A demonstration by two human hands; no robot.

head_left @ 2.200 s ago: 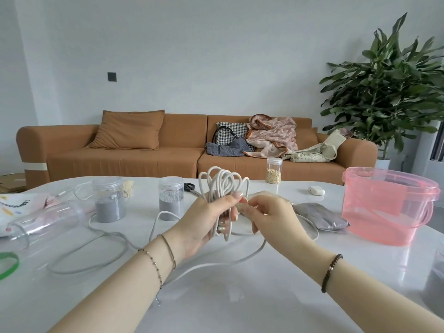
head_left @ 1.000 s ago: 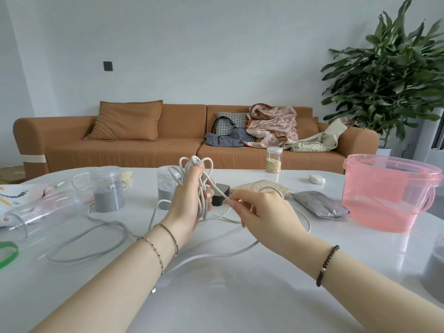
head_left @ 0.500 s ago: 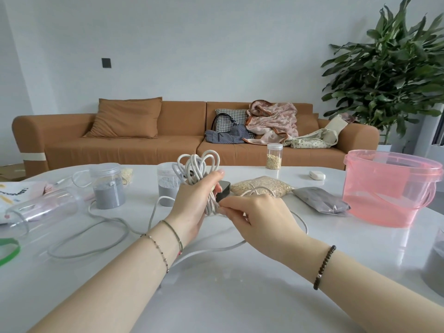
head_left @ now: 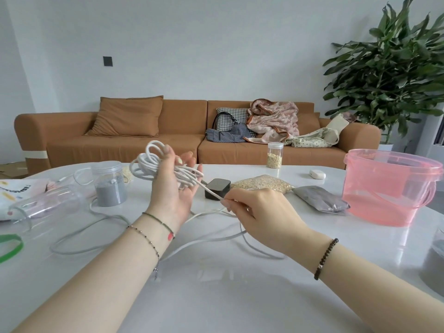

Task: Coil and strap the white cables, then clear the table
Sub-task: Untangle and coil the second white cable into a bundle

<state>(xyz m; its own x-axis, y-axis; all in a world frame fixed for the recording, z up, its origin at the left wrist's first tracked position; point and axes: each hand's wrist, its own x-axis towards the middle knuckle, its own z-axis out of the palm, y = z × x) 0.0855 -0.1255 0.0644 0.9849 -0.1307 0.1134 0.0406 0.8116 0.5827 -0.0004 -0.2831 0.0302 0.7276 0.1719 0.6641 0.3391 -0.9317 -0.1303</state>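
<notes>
On the bench (head_left: 216, 296) stand two lidded jars: a grey-powder jar (head_left: 109, 188) and an oat jar (head_left: 275, 156). Two bags lie there, an oat bag (head_left: 262, 182) and a grey bag (head_left: 322, 198). There is one pink bucket (head_left: 394, 195), one black box (head_left: 217, 187), one white case (head_left: 317, 174), one green band (head_left: 21, 245), one clear tube (head_left: 45, 207) on its side, and one coil of white cable (head_left: 144, 168). The wrists carry three bracelets (head_left: 325, 258).

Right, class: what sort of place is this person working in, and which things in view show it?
Probably a home living room: an orange-brown sofa with a cushion and heaped clothes, a large potted plant, and a white table.
</notes>
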